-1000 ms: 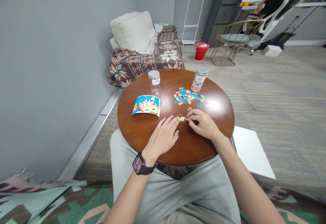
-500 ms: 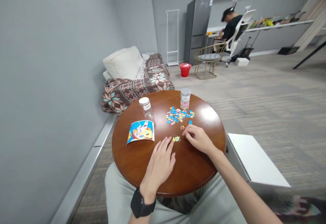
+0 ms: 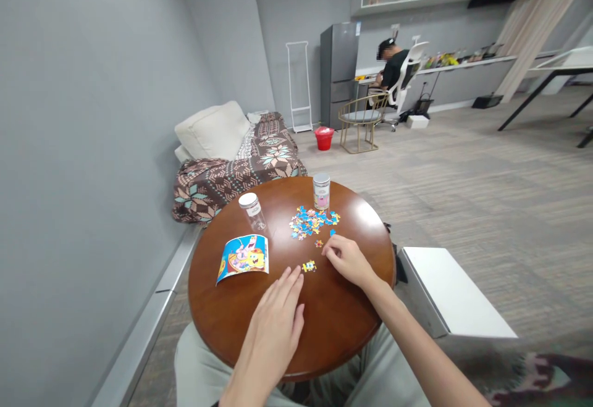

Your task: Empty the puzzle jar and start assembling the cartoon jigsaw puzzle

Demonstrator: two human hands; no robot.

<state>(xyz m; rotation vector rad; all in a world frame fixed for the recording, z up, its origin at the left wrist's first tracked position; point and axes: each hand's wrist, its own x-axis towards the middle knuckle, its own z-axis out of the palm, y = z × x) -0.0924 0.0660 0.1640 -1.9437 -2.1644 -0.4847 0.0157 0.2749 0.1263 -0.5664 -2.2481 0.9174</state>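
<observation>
My left hand [image 3: 278, 313] lies flat on the round wooden table [image 3: 324, 333], fingers stretched out just left of a small joined cluster of jigsaw pieces [image 3: 309, 266]. To the right of that cluster, my right hand [image 3: 346, 260] rests with its fingers curled in; whether anything is between them is hidden. A single jigsaw piece [image 3: 319, 243] lies beside the right fingertips, and a blue piece [image 3: 332, 232] sits just beyond them. Farther back spreads a heap of loose jigsaw pieces [image 3: 308, 222]. A curled picture sheet with cartoon figures [image 3: 245, 255] is at the left.
Behind the sheet stands a clear jar with a white lid [image 3: 254, 212]. A printed tin [image 3: 321, 192] stands behind the heap. A white box [image 3: 451, 289] is right of the table, a covered couch [image 3: 236, 172] beyond it. Far back, a person [image 3: 393, 67] sits at a counter.
The whole view has tilted up and turned right, so the table appears lower and farther left. The hands and puzzle pieces keep nearly the same places on the table.
</observation>
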